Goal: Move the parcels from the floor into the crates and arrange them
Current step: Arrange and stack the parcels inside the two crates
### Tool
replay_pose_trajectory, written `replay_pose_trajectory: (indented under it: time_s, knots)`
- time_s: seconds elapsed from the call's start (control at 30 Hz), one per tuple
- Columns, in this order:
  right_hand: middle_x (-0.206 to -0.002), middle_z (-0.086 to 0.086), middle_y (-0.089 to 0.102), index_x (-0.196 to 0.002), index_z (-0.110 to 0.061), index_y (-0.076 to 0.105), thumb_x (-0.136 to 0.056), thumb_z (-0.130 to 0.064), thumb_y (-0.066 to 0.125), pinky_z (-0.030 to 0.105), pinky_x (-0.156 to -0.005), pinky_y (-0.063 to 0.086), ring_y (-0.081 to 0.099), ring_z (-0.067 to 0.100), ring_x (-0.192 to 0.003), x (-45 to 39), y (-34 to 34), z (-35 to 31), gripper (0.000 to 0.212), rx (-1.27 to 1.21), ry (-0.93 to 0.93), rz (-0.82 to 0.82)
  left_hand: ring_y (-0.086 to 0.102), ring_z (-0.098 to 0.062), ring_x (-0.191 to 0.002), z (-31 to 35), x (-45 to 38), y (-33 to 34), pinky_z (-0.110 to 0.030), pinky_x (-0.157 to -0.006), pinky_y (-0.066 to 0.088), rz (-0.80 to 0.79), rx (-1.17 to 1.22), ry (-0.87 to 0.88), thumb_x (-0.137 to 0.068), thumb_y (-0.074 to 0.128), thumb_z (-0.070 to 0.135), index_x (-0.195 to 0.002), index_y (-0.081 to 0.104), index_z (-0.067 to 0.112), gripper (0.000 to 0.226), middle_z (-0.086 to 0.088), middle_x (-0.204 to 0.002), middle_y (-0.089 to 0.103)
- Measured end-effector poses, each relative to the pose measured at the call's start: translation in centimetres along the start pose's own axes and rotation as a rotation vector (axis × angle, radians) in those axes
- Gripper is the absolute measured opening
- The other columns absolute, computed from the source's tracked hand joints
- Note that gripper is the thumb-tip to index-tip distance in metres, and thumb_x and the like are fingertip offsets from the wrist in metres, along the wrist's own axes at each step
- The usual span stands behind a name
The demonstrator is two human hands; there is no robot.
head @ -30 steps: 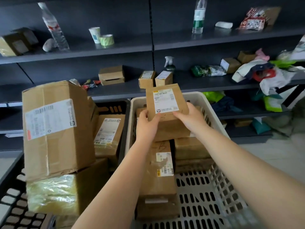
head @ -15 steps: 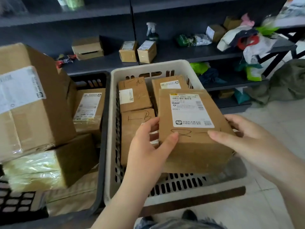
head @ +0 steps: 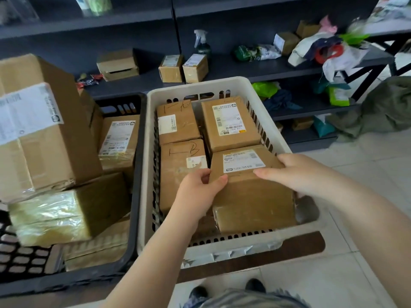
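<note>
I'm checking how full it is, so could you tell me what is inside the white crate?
The white crate holds four visible parcels: two at the back, the B-marked box, and the held parcel. Anything beneath them is covered.

— What's carrying everything?

— A pale tiled floor under my feet. At twelve o'clock stands my white slotted plastic crate; at nine o'clock, just beside it, a black plastic crate. Dark grey shelving stands behind both.
</note>
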State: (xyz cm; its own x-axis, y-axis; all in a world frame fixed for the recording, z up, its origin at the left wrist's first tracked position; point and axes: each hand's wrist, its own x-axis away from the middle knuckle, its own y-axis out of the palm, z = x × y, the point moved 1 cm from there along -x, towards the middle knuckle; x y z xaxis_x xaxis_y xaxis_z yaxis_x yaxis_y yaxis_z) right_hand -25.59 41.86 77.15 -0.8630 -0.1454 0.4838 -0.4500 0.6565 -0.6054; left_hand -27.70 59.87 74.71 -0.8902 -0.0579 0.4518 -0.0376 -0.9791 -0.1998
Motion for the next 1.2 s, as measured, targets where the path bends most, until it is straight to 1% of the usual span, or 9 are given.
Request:
replay_pose_trajectory:
  time_s: [0.07,0.17,0.37,0.5,0.6,0.8,0.93,1.07,1.2]
  knots:
    - [-0.112,-0.016,0.06,-0.125,-0.034,0.05,-0.091,-0.039,0.055,0.024,-0.079,0.046,0.054,0.009,-0.094,-1.1,0.6,0.3,0.036,-0.008,-0.024,-0.02,0.059,-0.007,-0.084,-0.6,-0.8,0.3,-0.028,-0.083,0.053,-0.027,-0.08,-0.011,-0.089,0.063,0.018,-0.129,0.051,0.01,0.043,0.012,-0.091,0.059]
    - [-0.131,-0.01,0.057,-0.131,-0.031,0.051,-0.086,-0.027,0.065,0.026,-0.093,0.042,0.055,0.012,-0.113,-2.6,2.4,1.5,0.047,0.057,-0.046,-0.068,0.057,-0.015,-0.102,-2.4,-1.6,0.9,-0.025,-0.089,0.048,-0.057,-0.287,-0.03,-0.086,0.066,0.014,-0.136,0.042,0.008,0.056,0.0,-0.123,0.058]
    - [-0.121,-0.009,0.059,-0.125,-0.021,0.051,-0.073,-0.022,0.077,0.03,-0.095,0.045,0.055,0.012,-0.11,-6.0,4.0,4.4,0.058,0.092,-0.061,-0.028,0.055,-0.025,-0.112,-4.6,-3.7,3.4,-0.022,-0.078,0.043,-0.103,-0.69,-0.026,-0.087,0.063,0.011,-0.126,0.043,0.007,0.044,-0.009,-0.126,0.053]
    - [-0.108,-0.002,0.062,-0.117,-0.015,0.057,-0.077,-0.015,0.075,0.029,-0.091,0.048,0.059,0.018,-0.106,-8.1,5.8,5.3,0.044,0.141,-0.004,-0.131,0.054,-0.024,-0.116,-5.7,-5.1,4.6,-0.023,-0.08,0.043,-0.138,-0.647,-0.075,-0.091,0.052,0.004,-0.136,0.035,0.007,0.049,-0.01,-0.132,0.053]
    - [-0.122,0.009,0.056,-0.135,-0.008,0.042,-0.074,-0.016,0.075,0.033,-0.092,0.05,0.057,0.025,-0.109,-10.2,7.4,6.0,0.07,0.357,0.128,-0.183,0.049,-0.023,-0.124,-5.5,-5.9,5.7,-0.025,-0.088,0.043,-0.203,-0.546,-0.115,-0.09,0.053,0.009,-0.149,0.012,0.009,0.072,-0.007,-0.141,0.045]
    - [-0.154,0.025,0.009,-0.148,-0.007,-0.015,-0.079,-0.024,0.071,0.045,-0.113,0.03,0.025,0.039,-0.139,-11.5,8.6,7.1,0.112,0.684,0.296,-0.331,0.048,-0.026,-0.124,-5.5,-6.2,5.4,-0.028,-0.093,0.04,-0.32,-0.672,-0.184,-0.094,0.049,0.01,-0.135,0.04,0.006,0.043,-0.012,-0.137,0.05]
    - [-0.155,0.025,-0.011,-0.143,-0.011,-0.028,-0.083,-0.024,0.067,0.043,-0.112,0.032,0.024,0.04,-0.139,-11.6,9.5,6.7,0.113,0.636,0.319,-0.292,0.046,-0.02,-0.128,-5.8,-6.1,4.6,-0.026,-0.095,0.04,-0.223,-0.586,-0.13,-0.093,0.051,0.014,-0.142,0.036,0.013,0.051,-0.005,-0.143,0.046]
    - [-0.156,0.01,0.015,-0.151,-0.023,0.005,-0.083,-0.037,0.063,0.033,-0.098,0.046,0.045,0.024,-0.127,-12.7,9.5,5.9,0.091,0.401,0.042,-0.105,0.052,-0.003,-0.11,-4.4,-4.4,3.3,-0.011,-0.082,0.043,-0.115,-0.288,0.024,-0.093,0.053,0.018,-0.134,0.047,0.025,0.042,0.011,-0.128,0.055]
    - [-0.135,-0.013,0.034,-0.145,-0.02,0.019,-0.085,-0.048,0.059,0.024,-0.098,0.031,0.034,0.019,-0.137,-11.9,8.6,1.0,0.078,0.004,-0.168,-0.164,0.05,0.004,-0.107,-3.5,-2.2,-0.2,-0.01,-0.086,0.042,0.28,-0.191,0.174,-0.092,0.053,0.022,-0.119,0.047,0.039,0.033,0.021,-0.114,0.05]
